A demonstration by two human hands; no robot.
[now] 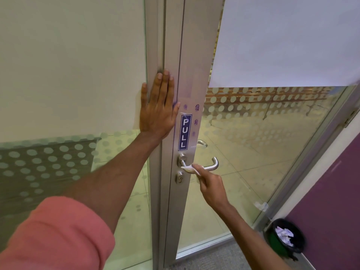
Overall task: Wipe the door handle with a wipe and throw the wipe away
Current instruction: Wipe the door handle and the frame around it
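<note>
My left hand (158,112) lies flat and open against the aluminium door frame (191,78), fingers spread and pointing up, the palm just left of the blue PULL sticker (185,132); it grips nothing. My right hand (211,187) is closed around a white wipe (190,169), pinched between thumb and fingers, and the wipe is pressed against the underside of the metal lever door handle (205,166), close to where the lever meets its round base. A crumpled end of the wipe sticks out to the left, below the base. The lever runs out to the right and curls back at its tip, and that far end is bare. Just below the handle sits the keyhole cylinder (180,177), apart from the wipe. Through the glass pane (263,152), with its band of frosted dots, I see pale floor tiles. Down at the lower right, on the floor beside a purple wall (331,201), stands a waste bin (287,238) with a black liner and crumpled white paper inside. My pink sleeve (52,236) fills the lower left corner.
</note>
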